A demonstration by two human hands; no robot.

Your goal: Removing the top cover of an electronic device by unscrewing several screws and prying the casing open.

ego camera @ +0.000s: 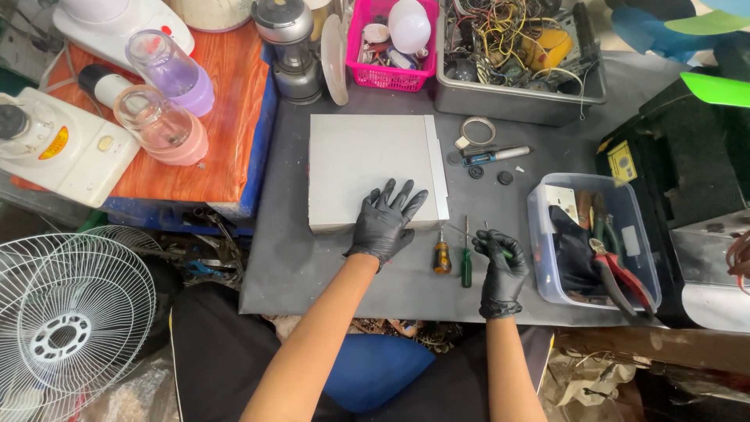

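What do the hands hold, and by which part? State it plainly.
The right hand grips a thin green-handled tool by its handle. The left hand holds nothing; it lies flat on the grey box.

A dark grey bench (328, 273) fills the middle under even, soft light. At its left edge stands a lower table (234, 117) with an orange wood-grain top and blue rim. A white wire fan guard (70, 320) lies at the lower left. Along the bench's far edge sit a pink basket (391, 76) and a grey tray (516, 101) of tangled wires
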